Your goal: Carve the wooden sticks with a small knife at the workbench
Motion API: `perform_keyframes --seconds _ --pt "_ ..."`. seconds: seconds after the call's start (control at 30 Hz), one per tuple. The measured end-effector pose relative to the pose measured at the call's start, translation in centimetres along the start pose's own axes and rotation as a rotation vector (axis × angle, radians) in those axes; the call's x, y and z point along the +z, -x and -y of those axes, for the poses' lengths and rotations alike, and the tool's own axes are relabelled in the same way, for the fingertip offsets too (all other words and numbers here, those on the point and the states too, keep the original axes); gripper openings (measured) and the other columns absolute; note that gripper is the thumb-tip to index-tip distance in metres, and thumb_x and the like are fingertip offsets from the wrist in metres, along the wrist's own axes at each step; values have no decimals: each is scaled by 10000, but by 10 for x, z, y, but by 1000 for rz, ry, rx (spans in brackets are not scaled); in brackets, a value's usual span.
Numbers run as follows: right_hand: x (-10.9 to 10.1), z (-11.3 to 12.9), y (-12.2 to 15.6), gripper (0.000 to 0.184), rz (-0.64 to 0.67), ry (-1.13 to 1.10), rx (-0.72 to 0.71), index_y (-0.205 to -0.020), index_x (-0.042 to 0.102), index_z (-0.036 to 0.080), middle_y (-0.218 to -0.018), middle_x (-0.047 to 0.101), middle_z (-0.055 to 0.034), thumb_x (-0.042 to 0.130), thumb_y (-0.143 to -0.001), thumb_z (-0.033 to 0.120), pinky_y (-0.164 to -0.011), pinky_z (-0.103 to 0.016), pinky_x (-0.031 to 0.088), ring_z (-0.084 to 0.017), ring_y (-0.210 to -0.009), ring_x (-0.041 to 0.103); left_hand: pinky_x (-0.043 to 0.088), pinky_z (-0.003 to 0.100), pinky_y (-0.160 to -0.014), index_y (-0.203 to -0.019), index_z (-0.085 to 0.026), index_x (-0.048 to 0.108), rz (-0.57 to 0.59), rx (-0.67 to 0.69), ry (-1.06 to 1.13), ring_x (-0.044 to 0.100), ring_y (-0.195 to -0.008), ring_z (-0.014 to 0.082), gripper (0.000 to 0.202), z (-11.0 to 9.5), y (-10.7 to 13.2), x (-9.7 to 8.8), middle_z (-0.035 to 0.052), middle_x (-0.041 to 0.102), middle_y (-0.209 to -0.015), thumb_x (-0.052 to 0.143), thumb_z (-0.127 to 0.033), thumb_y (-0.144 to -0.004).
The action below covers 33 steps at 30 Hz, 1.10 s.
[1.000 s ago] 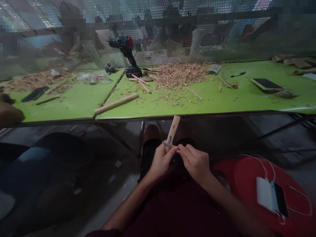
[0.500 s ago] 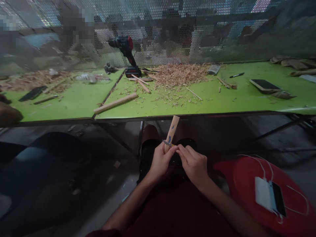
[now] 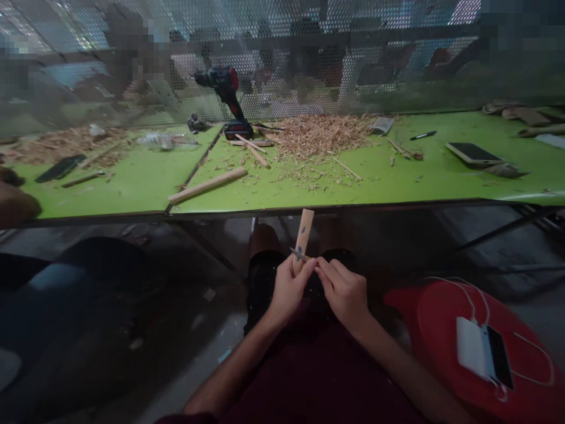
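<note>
My left hand (image 3: pixel 289 288) is closed around the lower end of a flat, pale wooden stick (image 3: pixel 305 227) with blue marks on its face. The stick points up and away, over my knees and just short of the table edge. My right hand (image 3: pixel 344 288) grips a small knife (image 3: pixel 300 254) whose handle is mostly hidden in the fingers; a bit of yellow shows by the blade. The blade lies across the stick near the lower blue mark. My left thumb touches the knife's back close to my right fingers.
On the green table (image 3: pixel 397 182) stand a cordless drill (image 3: pixel 227 97) and a heap of wood shavings (image 3: pixel 322 135). A round wooden rod (image 3: pixel 207 185), a pen (image 3: pixel 422 135) and a phone (image 3: pixel 474 153) lie there too. A red stool (image 3: pixel 435 318) at right holds a power bank (image 3: pixel 474 347). Another person's hand (image 3: pixel 17 200) is at left.
The stick's far end has swung slightly left, so it stands more upright. Both hands have shifted a little, with the blade still across the stick.
</note>
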State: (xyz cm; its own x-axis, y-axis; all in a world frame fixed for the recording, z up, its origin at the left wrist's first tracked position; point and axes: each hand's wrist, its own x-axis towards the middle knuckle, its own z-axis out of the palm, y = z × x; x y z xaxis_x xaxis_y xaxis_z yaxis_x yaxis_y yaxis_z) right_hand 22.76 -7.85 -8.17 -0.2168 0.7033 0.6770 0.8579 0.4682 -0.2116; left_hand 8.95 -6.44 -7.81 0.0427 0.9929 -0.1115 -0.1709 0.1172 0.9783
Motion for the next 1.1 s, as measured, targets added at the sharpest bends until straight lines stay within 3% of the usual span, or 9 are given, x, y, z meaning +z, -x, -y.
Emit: perform_keyframes --seconds 0.1,0.3,0.7,0.93,1.1 --pt "-6 -10 -5 291 75 -79 -85 -1080 746 109 -711 664 -31 504 -1026 261 -551 -236 380 -107 -588 619 198 184 -418 -808 -179 497 110 -66 84 243 -455 44 364 0 0 -3 -108 331 -554 684 -491 -826" --pt "-13 -21 -10 308 161 -118 -142 -1091 735 137 -710 648 -12 469 -1041 285 -541 -237 362 -97 -586 600 208 170 -433 -900 -187 469 249 -39 71 246 -468 38 337 0 -1 -12 -116 320 -592 673 -452 -861" --pt "-6 -14 -6 321 92 36 -107 -1041 753 162 -680 656 -14 468 -1043 309 -527 -266 314 -101 -560 569 224 188 -481 -802 -173 486 136 53 -58 227 -526 54 312 5 -7 -11 -94 310 -621 666 -420 -860" --pt "-5 -10 -6 324 77 112 -61 -1004 758 170 -666 645 -3 475 -1042 322 -528 -264 301 -89 -540 547 279 197 -511 -778 -156 548 25 54 -89 291 -548 66 307 6 -7 -5 -72 392 -626 675 -430 -836" --pt "-8 -18 -12 312 89 37 -172 -1011 748 161 -653 627 9 477 -1043 312 -518 -272 291 -84 -532 544 245 188 -476 -809 -166 514 103 42 -109 263 -521 56 293 7 -6 -11 -80 371 -623 640 -422 -878"
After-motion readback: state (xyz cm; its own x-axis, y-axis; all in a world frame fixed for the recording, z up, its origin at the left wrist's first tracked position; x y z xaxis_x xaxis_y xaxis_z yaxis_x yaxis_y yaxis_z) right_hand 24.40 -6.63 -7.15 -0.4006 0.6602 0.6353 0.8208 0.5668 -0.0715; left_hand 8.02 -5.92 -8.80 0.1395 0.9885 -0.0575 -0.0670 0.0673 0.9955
